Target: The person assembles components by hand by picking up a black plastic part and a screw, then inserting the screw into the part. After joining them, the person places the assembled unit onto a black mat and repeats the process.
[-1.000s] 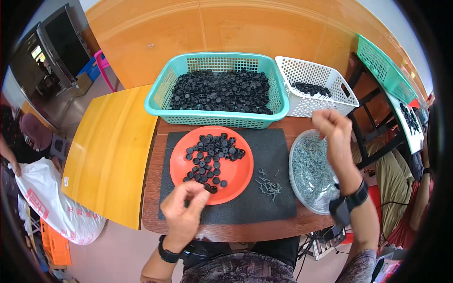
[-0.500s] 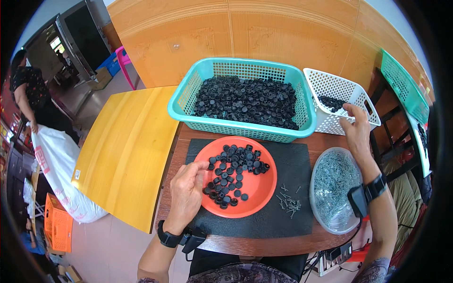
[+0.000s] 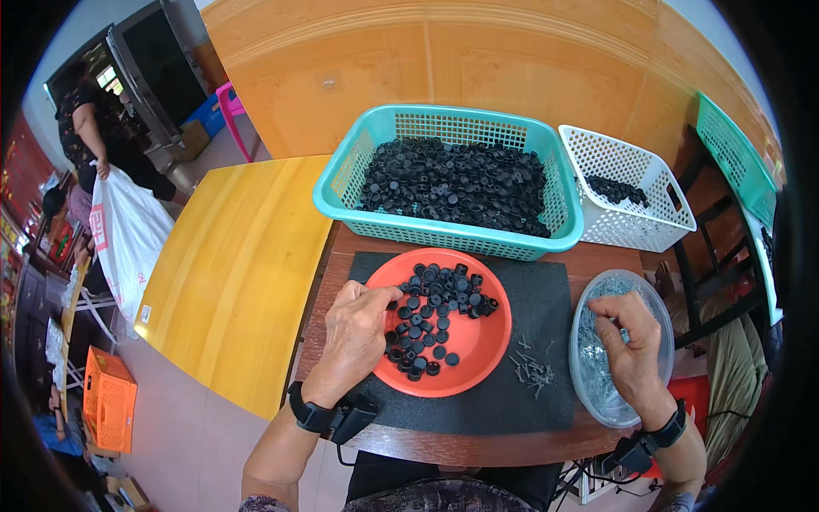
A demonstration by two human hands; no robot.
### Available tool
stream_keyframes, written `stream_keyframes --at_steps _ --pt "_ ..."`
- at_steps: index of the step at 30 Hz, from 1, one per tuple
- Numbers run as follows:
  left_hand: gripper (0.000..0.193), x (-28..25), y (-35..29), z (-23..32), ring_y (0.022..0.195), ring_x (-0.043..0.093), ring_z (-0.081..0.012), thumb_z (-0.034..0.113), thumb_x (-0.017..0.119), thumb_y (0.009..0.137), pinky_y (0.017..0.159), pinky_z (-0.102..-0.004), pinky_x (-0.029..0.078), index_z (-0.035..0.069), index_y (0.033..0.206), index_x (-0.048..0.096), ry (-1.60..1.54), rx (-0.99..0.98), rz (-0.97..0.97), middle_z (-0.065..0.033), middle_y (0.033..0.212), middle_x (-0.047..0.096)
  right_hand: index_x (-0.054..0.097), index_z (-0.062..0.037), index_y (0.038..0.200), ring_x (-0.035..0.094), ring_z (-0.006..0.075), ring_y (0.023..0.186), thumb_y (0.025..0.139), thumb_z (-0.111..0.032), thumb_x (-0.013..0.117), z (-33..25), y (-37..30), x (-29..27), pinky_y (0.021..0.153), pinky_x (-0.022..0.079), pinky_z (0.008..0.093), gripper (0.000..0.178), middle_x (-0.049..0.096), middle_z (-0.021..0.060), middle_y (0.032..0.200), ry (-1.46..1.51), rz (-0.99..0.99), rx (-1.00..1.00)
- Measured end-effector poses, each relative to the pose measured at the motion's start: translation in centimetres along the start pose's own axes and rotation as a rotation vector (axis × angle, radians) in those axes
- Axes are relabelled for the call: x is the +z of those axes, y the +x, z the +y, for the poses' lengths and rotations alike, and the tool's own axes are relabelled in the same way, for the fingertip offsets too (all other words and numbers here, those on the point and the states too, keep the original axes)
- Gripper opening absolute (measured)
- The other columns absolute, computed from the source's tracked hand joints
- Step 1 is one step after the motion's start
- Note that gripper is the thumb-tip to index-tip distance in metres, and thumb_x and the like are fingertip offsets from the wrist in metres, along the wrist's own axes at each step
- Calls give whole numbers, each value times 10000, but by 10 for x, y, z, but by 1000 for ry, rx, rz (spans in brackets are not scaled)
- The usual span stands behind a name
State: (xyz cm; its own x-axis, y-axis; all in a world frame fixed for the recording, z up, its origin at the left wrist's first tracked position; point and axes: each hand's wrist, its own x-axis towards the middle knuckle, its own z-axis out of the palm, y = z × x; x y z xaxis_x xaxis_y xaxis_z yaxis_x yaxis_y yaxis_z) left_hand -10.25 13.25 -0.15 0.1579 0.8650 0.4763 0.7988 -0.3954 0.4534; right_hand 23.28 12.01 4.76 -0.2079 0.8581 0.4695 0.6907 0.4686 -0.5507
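Observation:
My left hand (image 3: pixel 351 334) reaches over the left rim of an orange plastic bowl (image 3: pixel 490 363), its fingers bent and closed. Its fingertips are beside the small round black plastic caps (image 3: pixel 435 294) heaped in the bowl; whatever they may pinch is hidden. Over a clear round tub (image 3: pixel 616 416) of silvery screws (image 3: pixel 595 363) is my right hand (image 3: pixel 631 346). Its thumb and forefinger are curved with a small gap between them, and nothing shows in the gap. A few loose screws (image 3: pixel 533 374) lie on the black mat (image 3: pixel 478 408) between bowl and tub.
Behind the bowl stands a large teal basket (image 3: pixel 444 235) filled with black caps. A white basket (image 3: pixel 627 229) at its right holds a small pile of black parts. A yellow board (image 3: pixel 230 273) lies at the left. Beyond it, a person (image 3: pixel 90 128) holds a white sack (image 3: pixel 128 235).
My right hand has come from the white basket down and nearer, over the screw tub. My left fingertips are slightly farther into the bowl. The other person and sack have shifted right.

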Motion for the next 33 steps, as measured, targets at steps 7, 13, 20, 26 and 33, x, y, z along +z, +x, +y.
stream_keyframes --at_steps 7,13,20,26,33 --pt "240 -1 -6 1 794 597 -258 -94 549 757 701 -351 489 5 954 644 -151 -23 -99 -106 837 661 638 8 893 597 269 759 731 100 625 -11 -14 -3 659 462 331 186 650 128 861 29 -51 -62" --pt "232 1 3 5 777 602 -263 -4 666 702 718 -360 476 28 932 655 -61 7 -85 -87 790 632 641 10 878 594 266 744 732 88 623 -12 -19 3 659 457 337 167 665 129 864 52 -26 -103" --pt "155 27 10 4 778 573 -301 83 726 665 711 -401 456 30 750 608 114 159 -167 -110 762 602 641 16 865 575 253 722 719 107 593 -22 -31 1 673 439 333 178 660 139 848 93 -40 -40" --pt "148 29 10 2 738 577 -308 73 718 672 679 -404 456 3 672 587 165 144 -159 -137 698 590 637 11 863 569 235 737 721 98 600 -27 -35 8 676 434 327 170 661 127 850 118 -88 6" --pt "115 30 10 -1 657 571 -338 68 622 646 647 -442 453 -17 634 544 90 116 -120 -173 629 569 634 4 847 577 230 720 713 75 622 -31 -45 10 656 437 321 152 663 122 845 125 -67 -10"
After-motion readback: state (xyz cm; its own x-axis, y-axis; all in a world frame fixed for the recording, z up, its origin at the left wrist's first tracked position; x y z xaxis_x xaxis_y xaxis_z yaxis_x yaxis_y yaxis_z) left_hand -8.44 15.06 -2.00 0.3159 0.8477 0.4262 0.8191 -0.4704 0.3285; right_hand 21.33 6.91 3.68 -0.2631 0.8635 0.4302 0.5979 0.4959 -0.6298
